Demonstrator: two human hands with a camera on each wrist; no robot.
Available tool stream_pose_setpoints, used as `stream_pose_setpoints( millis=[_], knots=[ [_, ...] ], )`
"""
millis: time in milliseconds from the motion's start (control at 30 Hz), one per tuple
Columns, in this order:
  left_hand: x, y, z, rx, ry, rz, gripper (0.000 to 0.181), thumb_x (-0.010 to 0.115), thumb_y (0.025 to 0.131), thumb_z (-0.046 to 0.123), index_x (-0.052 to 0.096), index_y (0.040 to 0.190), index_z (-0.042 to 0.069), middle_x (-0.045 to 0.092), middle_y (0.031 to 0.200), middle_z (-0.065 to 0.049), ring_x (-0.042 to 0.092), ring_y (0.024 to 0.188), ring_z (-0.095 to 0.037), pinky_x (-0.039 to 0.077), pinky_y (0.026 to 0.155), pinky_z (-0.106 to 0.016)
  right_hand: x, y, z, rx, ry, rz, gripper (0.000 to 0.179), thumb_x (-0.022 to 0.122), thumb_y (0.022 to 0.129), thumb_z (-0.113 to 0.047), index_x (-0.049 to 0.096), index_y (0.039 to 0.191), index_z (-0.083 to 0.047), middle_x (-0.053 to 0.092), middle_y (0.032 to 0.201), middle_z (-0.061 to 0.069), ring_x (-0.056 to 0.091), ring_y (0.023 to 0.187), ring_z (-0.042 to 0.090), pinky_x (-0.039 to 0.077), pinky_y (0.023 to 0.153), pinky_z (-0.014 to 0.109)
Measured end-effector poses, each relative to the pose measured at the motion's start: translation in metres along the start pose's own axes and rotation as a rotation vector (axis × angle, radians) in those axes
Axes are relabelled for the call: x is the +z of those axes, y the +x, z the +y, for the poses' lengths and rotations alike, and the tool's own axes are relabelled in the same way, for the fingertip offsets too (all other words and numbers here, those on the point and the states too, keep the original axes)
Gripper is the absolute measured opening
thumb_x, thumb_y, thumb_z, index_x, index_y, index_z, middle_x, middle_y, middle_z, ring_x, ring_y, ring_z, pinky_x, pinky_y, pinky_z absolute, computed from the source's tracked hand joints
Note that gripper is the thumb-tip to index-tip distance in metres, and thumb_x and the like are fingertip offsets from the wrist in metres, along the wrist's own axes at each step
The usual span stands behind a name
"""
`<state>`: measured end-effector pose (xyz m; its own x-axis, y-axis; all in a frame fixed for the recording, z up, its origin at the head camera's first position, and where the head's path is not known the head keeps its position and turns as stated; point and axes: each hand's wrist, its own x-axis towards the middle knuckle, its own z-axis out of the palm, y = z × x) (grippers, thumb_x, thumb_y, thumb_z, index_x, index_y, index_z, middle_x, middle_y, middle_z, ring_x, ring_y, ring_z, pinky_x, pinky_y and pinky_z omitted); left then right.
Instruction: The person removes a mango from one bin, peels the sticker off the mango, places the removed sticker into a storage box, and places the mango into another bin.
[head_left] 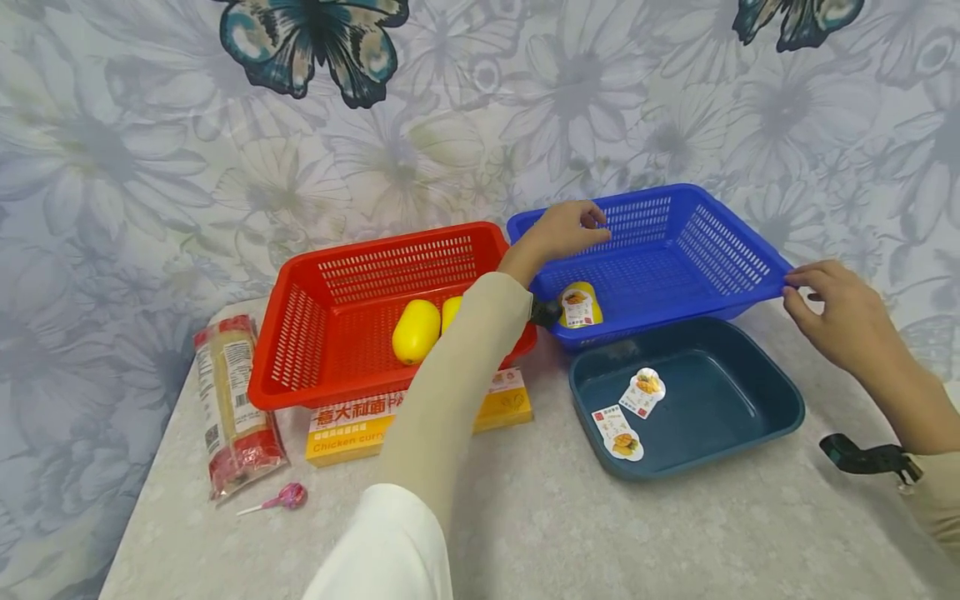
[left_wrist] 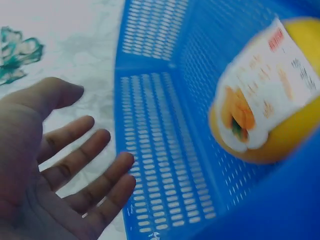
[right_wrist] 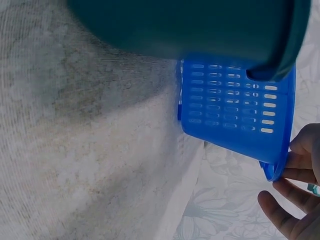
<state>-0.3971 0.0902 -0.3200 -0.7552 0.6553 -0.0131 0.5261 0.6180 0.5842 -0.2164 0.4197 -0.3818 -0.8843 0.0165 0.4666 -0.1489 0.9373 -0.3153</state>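
Note:
My left hand [head_left: 562, 231] is over the left end of the blue basket [head_left: 701, 310], fingers loosely spread and holding nothing. In the left wrist view its fingertips are right at the basket's rim. Inside that basket lies a yellow, mango-shaped fruit [left_wrist: 295, 135] with a white label [left_wrist: 267, 80] picturing mango. At the basket's right corner, my right hand [head_left: 843, 312] pinches the rim [right_wrist: 274, 170] between thumb and fingers. The basket's front edge overlaps the back of a dark teal tray [head_left: 697, 417], which holds two labels [head_left: 618, 433] with fruit pictures.
A red basket [head_left: 300, 271] with yellow fruits [head_left: 416, 332] stands at left, partly behind my left arm. In front of it lies a yellow pasta box [head_left: 348, 440]. Further left are a noodle packet [head_left: 238, 392] and a lollipop [head_left: 292, 496]. A patterned wall [head_left: 450, 133] backs the table.

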Motion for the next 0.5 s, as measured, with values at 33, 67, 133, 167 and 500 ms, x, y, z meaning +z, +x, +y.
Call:
stream_pose_setpoints(
  millis=[33,67,133,167,500],
  knots=[
    [0.001,0.002,0.000,-0.008,0.025,-0.011,0.040,0.059,0.100,0.033,0.058,0.133,0.010,0.060,0.127,-0.005,0.055,0.115,-0.017,0.047,0.096,-0.028,0.000,0.000,0.000,-0.005,0.000,0.006,0.025,0.056,0.095,-0.004,0.062,0.110,0.015,0.057,0.117,0.029,0.059,0.095,0.051,0.046,0.078,0.063],
    [0.002,0.004,0.001,-0.019,0.065,-0.031,0.040,0.059,0.100,0.034,0.058,0.133,0.010,0.060,0.128,-0.005,0.054,0.115,-0.017,0.047,0.096,-0.028,0.000,-0.001,0.001,-0.013,0.000,0.016,0.025,0.056,0.095,-0.003,0.062,0.109,0.015,0.057,0.116,0.029,0.059,0.094,0.051,0.047,0.078,0.062],
    [0.004,0.007,0.002,-0.046,0.137,-0.093,0.041,0.059,0.099,0.035,0.059,0.132,0.010,0.060,0.127,-0.005,0.054,0.115,-0.018,0.047,0.097,-0.030,0.000,-0.001,0.002,-0.023,-0.007,0.027,0.024,0.056,0.095,-0.003,0.061,0.109,0.016,0.057,0.115,0.030,0.059,0.094,0.050,0.047,0.077,0.062],
    [0.006,0.009,0.003,-0.061,0.174,-0.133,0.041,0.059,0.099,0.036,0.059,0.131,0.010,0.060,0.128,-0.004,0.054,0.115,-0.018,0.046,0.097,-0.031,0.000,0.000,0.003,-0.028,-0.010,0.032,0.024,0.056,0.094,-0.002,0.061,0.108,0.016,0.057,0.115,0.030,0.059,0.094,0.050,0.047,0.077,0.061],
    [0.020,0.010,0.005,-0.376,0.267,-0.394,0.061,0.059,0.097,0.045,0.045,0.149,0.018,0.051,0.143,-0.001,0.050,0.121,-0.019,0.045,0.103,-0.040,0.004,-0.001,0.004,-0.009,0.020,0.029,0.026,0.056,0.095,-0.005,0.063,0.111,0.015,0.058,0.118,0.027,0.060,0.096,0.048,0.050,0.083,0.035]
  ],
)
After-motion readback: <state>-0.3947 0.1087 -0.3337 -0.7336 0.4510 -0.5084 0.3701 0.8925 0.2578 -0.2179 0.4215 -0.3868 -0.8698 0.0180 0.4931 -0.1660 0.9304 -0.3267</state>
